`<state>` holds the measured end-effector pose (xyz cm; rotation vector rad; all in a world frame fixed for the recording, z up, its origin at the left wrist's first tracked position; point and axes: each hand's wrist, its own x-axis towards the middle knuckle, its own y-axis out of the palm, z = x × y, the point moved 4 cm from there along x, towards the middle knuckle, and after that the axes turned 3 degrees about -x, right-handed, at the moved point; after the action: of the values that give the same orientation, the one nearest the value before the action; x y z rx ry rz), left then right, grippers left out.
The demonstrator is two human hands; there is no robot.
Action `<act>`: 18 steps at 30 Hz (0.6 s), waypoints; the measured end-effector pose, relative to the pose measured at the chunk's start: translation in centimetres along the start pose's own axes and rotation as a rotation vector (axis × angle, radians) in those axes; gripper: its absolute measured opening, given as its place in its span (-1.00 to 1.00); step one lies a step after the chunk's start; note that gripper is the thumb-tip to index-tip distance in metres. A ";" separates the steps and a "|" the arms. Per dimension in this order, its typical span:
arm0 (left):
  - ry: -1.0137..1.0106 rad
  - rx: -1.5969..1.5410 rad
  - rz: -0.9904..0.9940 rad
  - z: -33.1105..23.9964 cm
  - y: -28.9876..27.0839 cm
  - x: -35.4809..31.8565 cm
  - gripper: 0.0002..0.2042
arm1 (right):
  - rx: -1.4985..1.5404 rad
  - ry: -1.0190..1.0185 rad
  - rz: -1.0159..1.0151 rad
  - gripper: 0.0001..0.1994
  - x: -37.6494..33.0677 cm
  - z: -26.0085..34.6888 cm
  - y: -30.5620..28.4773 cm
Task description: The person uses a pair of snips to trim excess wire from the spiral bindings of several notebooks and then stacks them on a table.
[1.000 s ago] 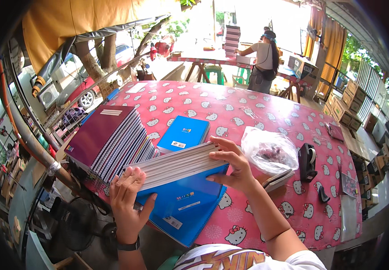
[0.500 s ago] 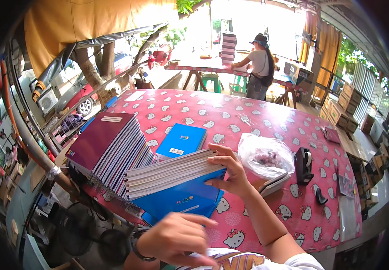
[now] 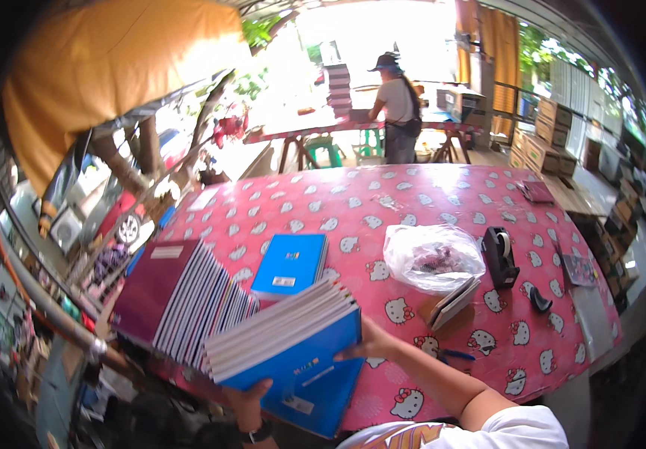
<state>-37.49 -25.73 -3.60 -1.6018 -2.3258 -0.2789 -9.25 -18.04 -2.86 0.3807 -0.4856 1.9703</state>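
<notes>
A thick bundle of blue-covered notebooks (image 3: 285, 337) is tilted up between my hands, its white page edges facing up. My left hand (image 3: 248, 400) grips its lower left corner, thumb on the blue cover. On the right side, my right hand (image 3: 371, 340) wraps round the bundle's edge. Under and in front of it lies another blue notebook (image 3: 330, 396) near the table edge. A tall leaning stack of spiral notebooks with a maroon cover (image 3: 158, 288) stands to the left. Just beyond the bundle sits a smaller blue notebook pile (image 3: 291, 262).
On the pink patterned table (image 3: 353, 202) are a clear plastic bag (image 3: 435, 258), a black tape dispenser (image 3: 500, 258), a small tilted pad (image 3: 454, 303) and a blue-handled tool (image 3: 457, 355). A person (image 3: 397, 108) works at a far table. Cartons (image 3: 547, 157) stand right.
My left hand has moved from in front of the bundle to its lower left corner. My right hand has slid down from the top to the right side. The view has shifted.
</notes>
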 end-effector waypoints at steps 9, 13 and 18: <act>-0.081 -0.248 -0.054 0.1 3.0 1.3 -0.04 | -0.186 0.431 0.180 -0.11 -2.8 -4.2 -1.6; -0.211 -0.511 -0.018 -3.6 8.0 6.4 -0.28 | 0.070 0.265 -0.056 -0.22 -1.4 -3.4 -5.3; -0.548 -0.830 0.176 2.2 17.6 13.8 -0.61 | 0.643 0.208 -0.524 -0.42 0.5 -4.7 -12.4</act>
<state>-25.97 -6.63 -0.96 -2.5115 -2.5939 -0.9702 1.50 -10.49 -4.68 0.6203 0.3722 1.5797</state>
